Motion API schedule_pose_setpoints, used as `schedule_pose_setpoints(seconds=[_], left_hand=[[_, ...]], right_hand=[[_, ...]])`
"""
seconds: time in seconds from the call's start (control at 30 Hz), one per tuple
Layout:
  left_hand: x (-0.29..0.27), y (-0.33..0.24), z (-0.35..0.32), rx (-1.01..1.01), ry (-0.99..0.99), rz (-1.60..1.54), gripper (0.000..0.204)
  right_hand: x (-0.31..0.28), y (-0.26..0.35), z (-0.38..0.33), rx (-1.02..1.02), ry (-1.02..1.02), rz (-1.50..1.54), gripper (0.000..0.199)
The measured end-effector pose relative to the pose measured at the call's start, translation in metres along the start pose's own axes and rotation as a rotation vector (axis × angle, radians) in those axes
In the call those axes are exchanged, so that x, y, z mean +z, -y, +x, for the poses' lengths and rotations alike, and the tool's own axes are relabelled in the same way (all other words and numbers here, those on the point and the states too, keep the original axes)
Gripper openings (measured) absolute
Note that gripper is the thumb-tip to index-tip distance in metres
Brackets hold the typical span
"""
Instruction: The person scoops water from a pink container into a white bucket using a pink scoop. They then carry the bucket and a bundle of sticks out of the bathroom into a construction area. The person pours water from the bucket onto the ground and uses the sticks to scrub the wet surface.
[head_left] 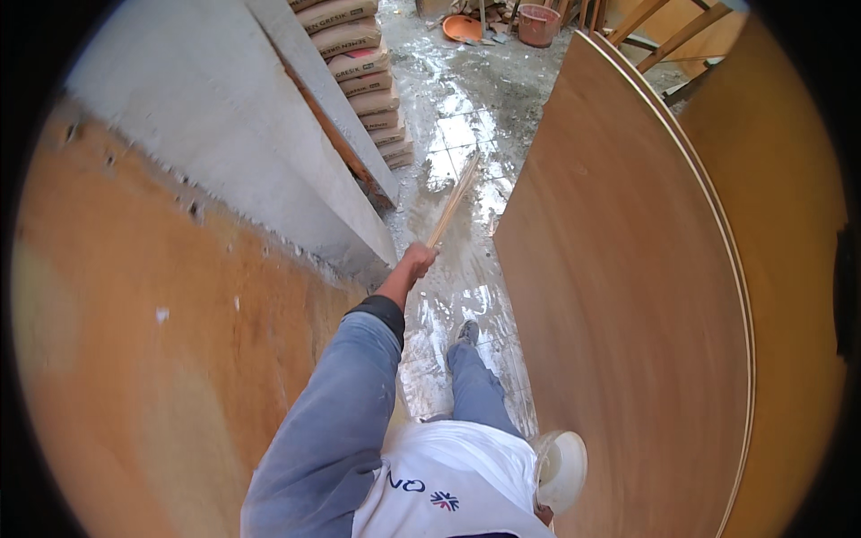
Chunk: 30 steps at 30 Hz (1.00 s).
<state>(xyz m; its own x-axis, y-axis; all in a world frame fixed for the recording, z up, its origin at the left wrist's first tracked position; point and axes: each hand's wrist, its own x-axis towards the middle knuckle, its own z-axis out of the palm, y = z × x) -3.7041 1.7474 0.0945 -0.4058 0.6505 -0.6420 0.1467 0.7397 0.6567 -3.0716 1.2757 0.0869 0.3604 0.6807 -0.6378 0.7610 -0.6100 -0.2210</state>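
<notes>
My left hand [419, 258] is stretched out in front of me, its fingers wrapped round a bundle of thin wooden strips [456, 199]. The strips point forward and slightly right over the wet floor. Low at my right hip, only a sliver of my right hand [544, 514] shows beside a round white bucket [575, 471]. The bucket is off the floor and tilted against my side; the hand seems to grip it, though its fingers are mostly hidden.
A large plywood sheet [628, 296] stands along my right. A rough plastered wall edge [296, 170] and an orange-brown surface [179, 332] flank my left. Stacked cement sacks [368, 81], an orange basin [463, 28] and a reddish bucket [538, 25] lie ahead on the wet tiled floor [430, 117].
</notes>
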Motion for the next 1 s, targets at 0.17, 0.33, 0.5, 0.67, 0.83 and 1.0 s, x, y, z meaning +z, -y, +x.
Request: schedule_pose_setpoints(seconds=[0.17,0.33,0.5,0.67,0.83,1.0], left_hand=[[-0.055,-0.076,0.085,-0.061,-0.009,0.026,0.038],[-0.113,-0.143,0.144,-0.169,-0.046,0.112,0.035],[-0.136,-0.204,0.238,-0.196,-0.011,0.218,0.037],[-0.161,-0.244,0.354,-0.212,-0.006,0.264,0.043],[-0.163,-0.332,0.452,-0.156,0.138,0.133,0.038],[-0.131,-0.402,0.552,-0.06,0.221,0.059,0.033]], right_hand=[[0.009,0.149,0.05,0.071,-0.031,0.068,0.042],[-0.003,0.272,0.085,0.111,-0.06,0.125,0.038],[-0.002,0.381,0.099,0.187,-0.116,0.175,0.034],[0.01,0.49,0.098,0.238,-0.171,0.206,0.031],[0.009,0.599,0.124,0.363,-0.15,0.25,0.026],[0.007,0.685,0.157,0.497,-0.175,0.418,0.031]])
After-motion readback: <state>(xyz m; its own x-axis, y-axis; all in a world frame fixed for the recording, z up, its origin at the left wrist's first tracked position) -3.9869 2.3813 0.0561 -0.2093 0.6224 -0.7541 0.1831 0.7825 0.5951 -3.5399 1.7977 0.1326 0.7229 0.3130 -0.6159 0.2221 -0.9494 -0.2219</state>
